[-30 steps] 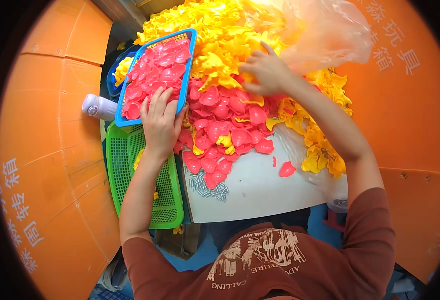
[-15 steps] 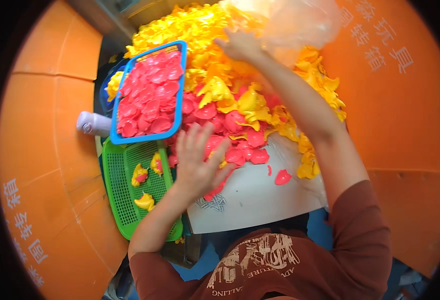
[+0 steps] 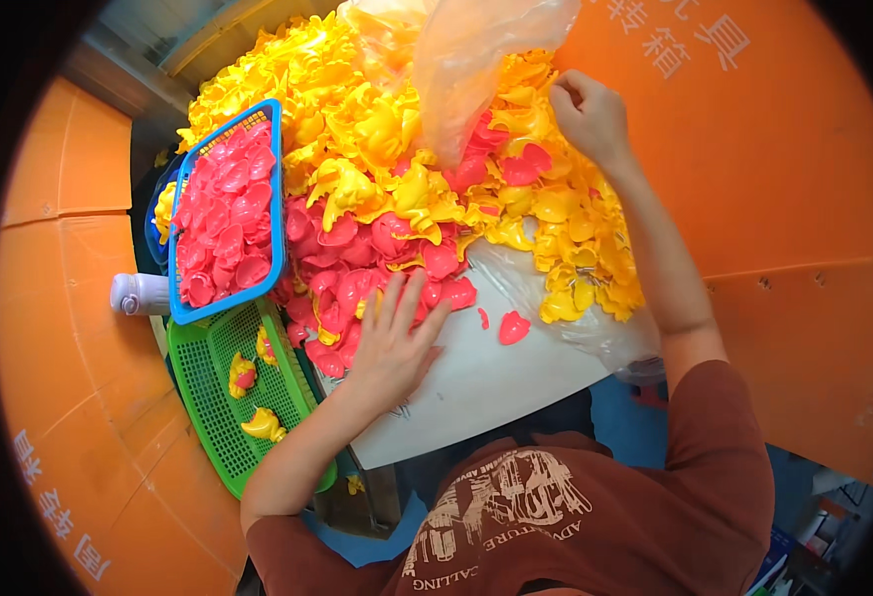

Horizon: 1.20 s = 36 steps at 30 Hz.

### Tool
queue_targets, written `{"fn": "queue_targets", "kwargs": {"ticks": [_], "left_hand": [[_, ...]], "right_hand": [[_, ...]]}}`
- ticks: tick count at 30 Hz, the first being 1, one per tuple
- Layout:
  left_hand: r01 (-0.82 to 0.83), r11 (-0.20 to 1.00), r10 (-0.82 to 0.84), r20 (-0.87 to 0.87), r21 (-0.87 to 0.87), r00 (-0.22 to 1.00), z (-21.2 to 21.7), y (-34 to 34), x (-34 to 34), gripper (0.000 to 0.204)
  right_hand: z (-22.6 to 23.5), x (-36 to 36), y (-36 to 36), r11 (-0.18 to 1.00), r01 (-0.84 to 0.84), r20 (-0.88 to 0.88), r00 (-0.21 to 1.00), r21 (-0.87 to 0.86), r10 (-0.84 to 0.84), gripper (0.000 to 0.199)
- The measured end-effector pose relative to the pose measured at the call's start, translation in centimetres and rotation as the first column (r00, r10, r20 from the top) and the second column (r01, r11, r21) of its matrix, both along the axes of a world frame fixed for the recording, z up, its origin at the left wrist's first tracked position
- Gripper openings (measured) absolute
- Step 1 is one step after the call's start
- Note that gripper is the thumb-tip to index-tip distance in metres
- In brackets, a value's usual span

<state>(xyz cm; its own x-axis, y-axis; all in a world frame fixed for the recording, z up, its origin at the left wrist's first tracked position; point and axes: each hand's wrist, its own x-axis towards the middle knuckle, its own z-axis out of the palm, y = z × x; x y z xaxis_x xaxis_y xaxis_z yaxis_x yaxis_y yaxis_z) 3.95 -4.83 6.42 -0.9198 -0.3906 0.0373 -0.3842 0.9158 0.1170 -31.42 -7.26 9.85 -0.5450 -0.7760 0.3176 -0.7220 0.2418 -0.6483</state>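
My left hand is open, its fingers spread at the near edge of a heap of glossy pink plastic shells. Beside its wrist, small metal screws show only in part. At the far right my right hand has its fingers curled closed, next to the heap of yellow plastic pieces; whatever it may hold is hidden. A clear plastic bag stands over the yellow heap, to the left of that hand. One loose pink shell lies on the white tabletop.
A blue basket full of pink shells stands at the left, beside a pale lilac bottle. Below it, a green basket holds several yellow-and-pink pieces. Orange panels rise on both sides.
My right hand has swung right from above the yellow heap, and its fingers have curled. The clear bag now hangs lower over the heap. The view has shifted; my left hand stays near the pink shells.
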Motion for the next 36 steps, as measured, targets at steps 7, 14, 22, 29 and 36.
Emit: {"fn": "queue_targets", "kwargs": {"ticks": [7,14,22,29,36], "left_hand": [[0.299,0.942,-0.255,-0.253,0.153,0.933,-2.6,3.3,-8.7,0.064],[-0.018,0.973,0.011,0.029,0.229,1.0,-3.8,5.9,-12.0,0.051],[-0.199,0.862,0.264,-0.077,0.467,0.962,-5.7,7.0,-8.9,0.043],[-0.186,0.791,0.44,-0.33,0.583,0.835,-5.1,7.2,-7.5,0.037],[-0.341,0.923,0.385,-0.417,0.178,0.823,-3.5,6.4,-8.9,0.033]], "right_hand": [[-6.8,-1.2,0.0,0.896,-0.203,-0.311,0.888,0.395,0.338,0.06],[-5.0,1.8,6.3,0.874,-0.465,-0.086,0.874,0.14,0.479,0.063],[-4.9,2.7,16.5,0.958,-0.078,-0.091,0.99,0.276,0.107,0.066],[-7.4,7.4,17.4,0.95,-0.074,-0.138,0.983,0.304,0.12,0.064],[-6.4,8.9,15.6,0.954,0.15,-0.212,0.973,0.259,-0.095,0.066]]}}
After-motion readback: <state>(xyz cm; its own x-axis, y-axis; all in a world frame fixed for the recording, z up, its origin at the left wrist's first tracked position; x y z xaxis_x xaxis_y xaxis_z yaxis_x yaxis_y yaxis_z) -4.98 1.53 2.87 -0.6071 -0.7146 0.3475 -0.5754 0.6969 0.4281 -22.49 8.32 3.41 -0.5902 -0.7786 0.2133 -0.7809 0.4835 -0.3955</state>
